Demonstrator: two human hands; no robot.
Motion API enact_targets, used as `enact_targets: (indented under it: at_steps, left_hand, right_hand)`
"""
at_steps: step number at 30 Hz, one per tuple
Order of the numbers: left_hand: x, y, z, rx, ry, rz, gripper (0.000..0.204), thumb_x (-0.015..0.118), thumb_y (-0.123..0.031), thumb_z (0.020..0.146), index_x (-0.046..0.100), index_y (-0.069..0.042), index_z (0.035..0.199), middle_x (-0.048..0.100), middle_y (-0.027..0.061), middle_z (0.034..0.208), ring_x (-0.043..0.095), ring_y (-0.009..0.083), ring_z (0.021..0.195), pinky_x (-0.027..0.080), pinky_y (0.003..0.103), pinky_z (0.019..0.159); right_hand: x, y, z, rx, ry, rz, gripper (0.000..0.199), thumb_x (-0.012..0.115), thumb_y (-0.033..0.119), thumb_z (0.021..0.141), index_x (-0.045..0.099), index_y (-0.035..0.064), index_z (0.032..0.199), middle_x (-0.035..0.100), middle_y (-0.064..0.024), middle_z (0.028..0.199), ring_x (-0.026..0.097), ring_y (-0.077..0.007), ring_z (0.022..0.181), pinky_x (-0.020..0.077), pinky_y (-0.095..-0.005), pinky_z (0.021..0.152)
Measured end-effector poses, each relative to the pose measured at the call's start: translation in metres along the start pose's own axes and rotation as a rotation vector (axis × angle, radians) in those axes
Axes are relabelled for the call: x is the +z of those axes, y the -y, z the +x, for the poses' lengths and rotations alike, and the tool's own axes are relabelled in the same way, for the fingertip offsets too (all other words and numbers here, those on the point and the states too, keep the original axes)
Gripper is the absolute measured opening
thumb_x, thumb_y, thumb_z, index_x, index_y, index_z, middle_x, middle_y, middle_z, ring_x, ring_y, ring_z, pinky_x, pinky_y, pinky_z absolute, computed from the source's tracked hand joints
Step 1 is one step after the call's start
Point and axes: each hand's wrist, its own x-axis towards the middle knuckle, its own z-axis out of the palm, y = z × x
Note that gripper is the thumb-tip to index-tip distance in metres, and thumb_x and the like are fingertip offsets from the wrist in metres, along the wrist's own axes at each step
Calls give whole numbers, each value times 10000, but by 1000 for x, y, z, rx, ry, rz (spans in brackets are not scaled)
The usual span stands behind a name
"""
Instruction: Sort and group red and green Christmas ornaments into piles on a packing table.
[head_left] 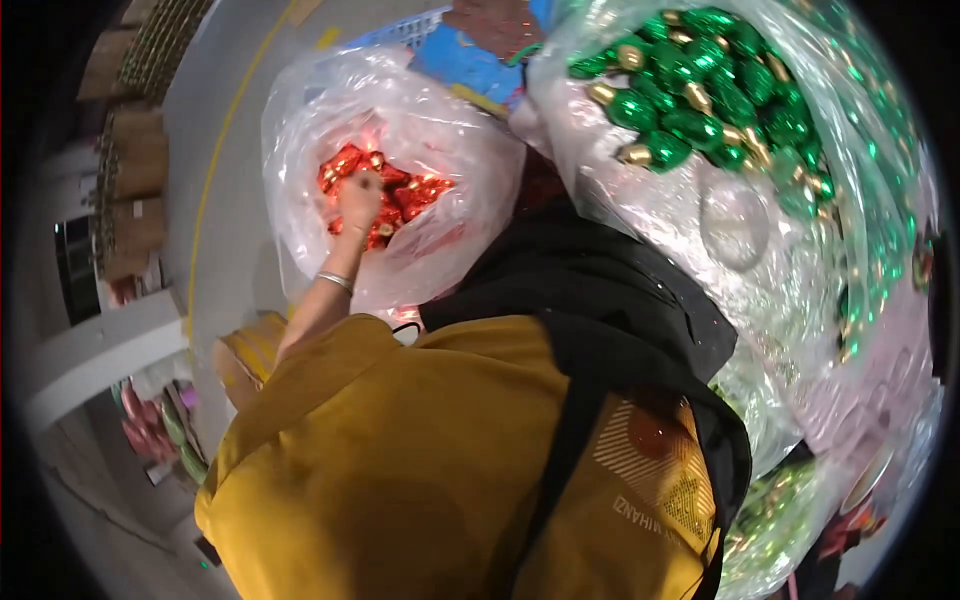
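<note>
My left hand (360,200), with a pale band on its wrist, reaches down into a clear plastic bag (470,165). It is among shiny red ornaments (405,197) with small gold parts. The fingers are blurred and partly hidden there, so whether they grip one cannot be told. My right hand does not show. To the right, a larger clear plastic bag (650,215) holds many glossy green bulb-shaped ornaments (692,128) with gold caps.
A blue crate (400,32) and a blue sheet (455,65) lie beyond the red ornaments' bag. Cardboard boxes (135,190) line the far left, past a yellow floor line (213,160). A taped roll or carton (245,360) stands by my left arm. Light green pieces (775,525) fill plastic at lower right.
</note>
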Motion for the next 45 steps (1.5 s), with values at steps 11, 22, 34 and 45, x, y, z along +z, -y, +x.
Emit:
enact_targets:
  at_steps: [11,22,34,45]
  left_hand:
    - [-1,77,57,-133,-62,360,563,809,-443,643,602,-39,976,668,119,903,641,274,845,501,388,747]
    - [23,168,93,201,-122,707,711,613,-533,807,472,-23,1282,616,235,1029,587,395,982,461,445,888]
    - [-66,-106,21,238,-249,-181,502,696,-286,829,535,8,1201,632,142,1002,612,240,934,472,342,850]
    - [-9,-486,-45,1342,403,-807,499,754,-97,727,537,-6,1168,600,157,1134,603,290,1030,493,360,854]
  right_hand:
    - [87,391,-88,71,-422,556,373,536,213,906,564,21,1225,627,-99,1050,592,-159,920,458,-270,829]
    - [29,636,-50,-393,-385,-496,256,596,197,862,642,87,1089,669,-100,840,618,-158,727,484,-285,656]
    - [38,666,87,-553,-290,-1187,458,610,297,811,555,125,1232,632,-199,1091,655,-294,879,520,-381,756]
    - [55,687,-85,-841,-397,-110,463,676,408,801,622,28,1061,662,-52,863,592,-112,652,477,-263,592]
